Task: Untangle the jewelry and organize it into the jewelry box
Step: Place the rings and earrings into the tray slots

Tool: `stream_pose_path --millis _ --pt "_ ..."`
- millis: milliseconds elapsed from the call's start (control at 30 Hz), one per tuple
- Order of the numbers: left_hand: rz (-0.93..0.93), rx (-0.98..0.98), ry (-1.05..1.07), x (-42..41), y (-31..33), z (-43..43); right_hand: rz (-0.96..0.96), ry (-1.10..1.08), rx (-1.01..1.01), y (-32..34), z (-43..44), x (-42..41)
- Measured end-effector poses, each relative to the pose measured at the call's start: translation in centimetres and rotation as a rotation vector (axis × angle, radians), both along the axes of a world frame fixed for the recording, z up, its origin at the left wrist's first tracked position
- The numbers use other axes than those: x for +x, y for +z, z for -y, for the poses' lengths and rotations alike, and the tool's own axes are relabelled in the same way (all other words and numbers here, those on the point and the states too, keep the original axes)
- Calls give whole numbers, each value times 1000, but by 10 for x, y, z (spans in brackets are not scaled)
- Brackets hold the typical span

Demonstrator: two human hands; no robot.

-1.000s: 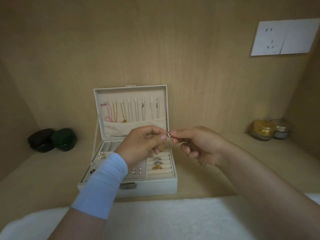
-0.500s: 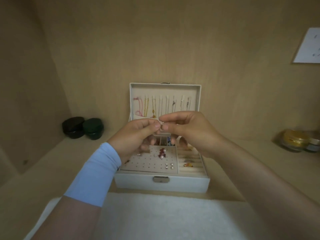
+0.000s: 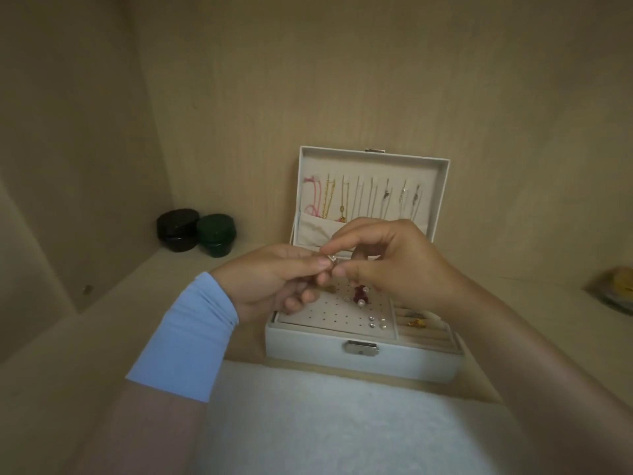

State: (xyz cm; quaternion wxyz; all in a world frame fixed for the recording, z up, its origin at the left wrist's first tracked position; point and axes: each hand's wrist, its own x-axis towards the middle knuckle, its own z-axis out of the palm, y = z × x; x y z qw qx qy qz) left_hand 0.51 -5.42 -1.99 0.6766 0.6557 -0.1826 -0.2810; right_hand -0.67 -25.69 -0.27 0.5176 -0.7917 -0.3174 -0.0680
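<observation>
Two hands working one tiny silvery jewelry piece (image 3: 332, 261) over the open white jewelry box (image 3: 363, 363).
Centre frame: left hand (image 3: 274, 282) and right hand (image 3: 400, 265) both pinch it between thumb and forefinger. Likely featherlight, slippery, easily bent; hold its solid body, gently.

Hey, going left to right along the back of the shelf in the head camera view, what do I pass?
black round case → green round case → open jewelry box → blurred yellow-topped jar
</observation>
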Motion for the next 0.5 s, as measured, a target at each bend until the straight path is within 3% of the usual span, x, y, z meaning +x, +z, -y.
stream_pose_path --millis 367,500 --pt "-73 -101 56 0 5 -6 84 -82 -74 16 -10 4" --pt "-27 -34 164 -1 4 -7 91 -183 -18 14 -16 0"
